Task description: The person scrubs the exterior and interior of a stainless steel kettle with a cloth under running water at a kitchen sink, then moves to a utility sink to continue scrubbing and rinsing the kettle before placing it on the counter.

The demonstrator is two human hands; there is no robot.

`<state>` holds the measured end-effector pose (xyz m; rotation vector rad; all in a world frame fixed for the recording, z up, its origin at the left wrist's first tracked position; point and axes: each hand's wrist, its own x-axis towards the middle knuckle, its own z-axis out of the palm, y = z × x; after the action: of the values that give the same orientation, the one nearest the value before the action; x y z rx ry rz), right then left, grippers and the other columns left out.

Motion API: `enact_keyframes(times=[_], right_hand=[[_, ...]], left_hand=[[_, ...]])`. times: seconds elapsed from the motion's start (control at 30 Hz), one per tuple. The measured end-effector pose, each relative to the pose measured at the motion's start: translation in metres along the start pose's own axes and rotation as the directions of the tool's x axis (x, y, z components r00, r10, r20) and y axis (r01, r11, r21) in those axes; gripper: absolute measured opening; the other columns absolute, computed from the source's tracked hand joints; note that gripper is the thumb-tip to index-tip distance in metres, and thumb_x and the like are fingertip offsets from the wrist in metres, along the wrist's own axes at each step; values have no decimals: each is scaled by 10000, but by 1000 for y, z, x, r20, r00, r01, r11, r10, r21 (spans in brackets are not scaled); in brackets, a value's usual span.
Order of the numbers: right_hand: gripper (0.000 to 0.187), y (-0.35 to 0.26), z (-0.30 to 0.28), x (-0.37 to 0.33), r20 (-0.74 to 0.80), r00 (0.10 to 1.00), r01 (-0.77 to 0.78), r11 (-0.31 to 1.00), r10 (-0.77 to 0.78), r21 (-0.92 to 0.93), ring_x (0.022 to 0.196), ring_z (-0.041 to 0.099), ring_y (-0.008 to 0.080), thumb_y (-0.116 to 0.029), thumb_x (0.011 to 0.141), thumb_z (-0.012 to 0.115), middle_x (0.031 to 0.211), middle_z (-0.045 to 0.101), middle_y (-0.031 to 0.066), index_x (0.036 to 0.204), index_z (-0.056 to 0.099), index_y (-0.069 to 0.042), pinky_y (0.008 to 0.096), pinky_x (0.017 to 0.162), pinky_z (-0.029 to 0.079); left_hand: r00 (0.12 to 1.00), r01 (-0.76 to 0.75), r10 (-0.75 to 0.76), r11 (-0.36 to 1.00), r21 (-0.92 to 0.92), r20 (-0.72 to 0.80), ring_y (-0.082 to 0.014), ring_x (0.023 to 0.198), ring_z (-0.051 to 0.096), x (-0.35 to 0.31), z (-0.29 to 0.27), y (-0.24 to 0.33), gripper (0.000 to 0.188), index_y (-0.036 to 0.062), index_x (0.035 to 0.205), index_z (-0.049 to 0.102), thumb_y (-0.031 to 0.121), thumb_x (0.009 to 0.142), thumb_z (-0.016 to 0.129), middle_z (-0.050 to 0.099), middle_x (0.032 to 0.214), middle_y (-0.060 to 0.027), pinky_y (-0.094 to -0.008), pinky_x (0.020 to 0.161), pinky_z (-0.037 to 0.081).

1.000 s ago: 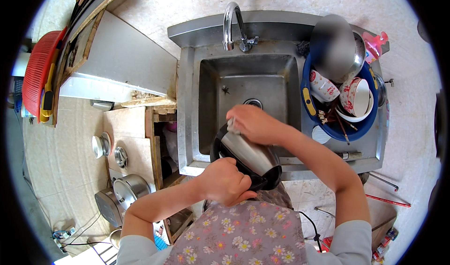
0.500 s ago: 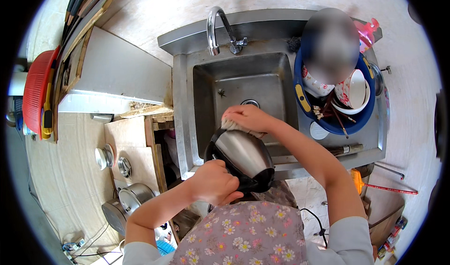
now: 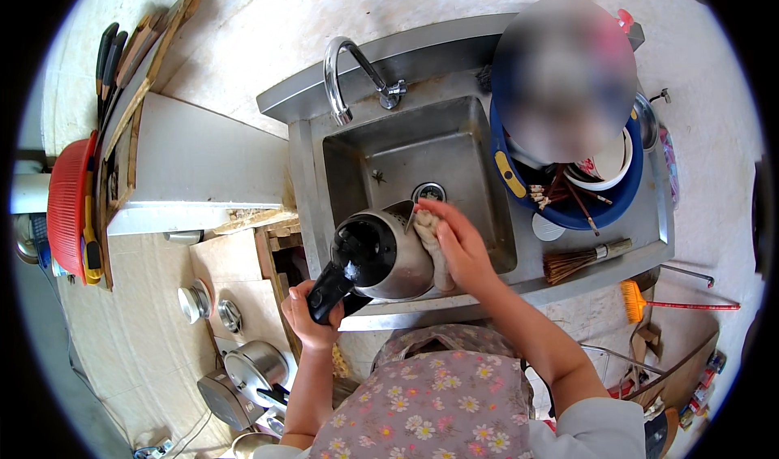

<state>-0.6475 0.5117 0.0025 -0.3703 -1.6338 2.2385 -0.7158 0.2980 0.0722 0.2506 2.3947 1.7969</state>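
Note:
A steel kettle (image 3: 412, 268) with a black lid and black handle is held tilted over the near left part of the metal sink (image 3: 479, 171). My left hand (image 3: 311, 319) is wrapped round the handle, at the sink's front left edge. My right hand (image 3: 462, 244) presses a pale cloth (image 3: 434, 248) against the kettle's right side, close to its spout. Some of the cloth is hidden under my fingers. Water drops or glints show on the black lid. Beyond the kettle lie the sink drain (image 3: 429, 192) and a small dark scrap (image 3: 378, 177).
A chrome faucet (image 3: 337, 86) arches over the back left of the sink. On the right stands a blue basin (image 3: 519, 191) with bowls and chopsticks, partly blurred. A whisk brush (image 3: 580, 260) lies before it. A red basket (image 3: 69, 207) and a pot (image 3: 256, 366) are at left.
The kettle has turned, so its lid now faces up and its handle points toward me at lower left. My right hand with the cloth has moved to the kettle's right side.

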Motion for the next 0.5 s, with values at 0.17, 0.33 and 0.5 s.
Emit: enact_keyframes(times=[0.17, 0.33, 0.5], right_hand=[[263, -21, -15, 38, -197, 911, -288, 900, 363, 327, 832, 553, 103, -249, 987, 402, 920, 597, 42, 1016, 556, -38, 233, 771, 448], [150, -56, -27, 41, -10, 959, -282, 958, 283, 52, 822, 572, 122, -174, 889, 520, 876, 599, 31, 944, 576, -46, 282, 728, 464], [157, -78, -44, 49, 386, 915, 85, 879, 118, -468, 793, 583, 246, -106, 735, 601, 871, 607, 111, 880, 585, -48, 343, 728, 463]], left_hand=[[971, -227, 217, 968, 104, 102, -166, 477, 490, 2, -8, -3, 471, -68, 966, 528, 395, 922, 453, 565, 629, -112, -305, 448, 367], [966, -227, 227, 974, -19, 119, -79, 318, 373, -2, 1, 6, 654, -51, 735, 562, 511, 950, 304, 477, 472, -65, -205, 303, 238], [929, -311, 288, 948, 67, 234, -119, 376, 432, 2, -1, 13, 649, -47, 707, 560, 529, 930, 361, 493, 504, -76, -236, 347, 286]])
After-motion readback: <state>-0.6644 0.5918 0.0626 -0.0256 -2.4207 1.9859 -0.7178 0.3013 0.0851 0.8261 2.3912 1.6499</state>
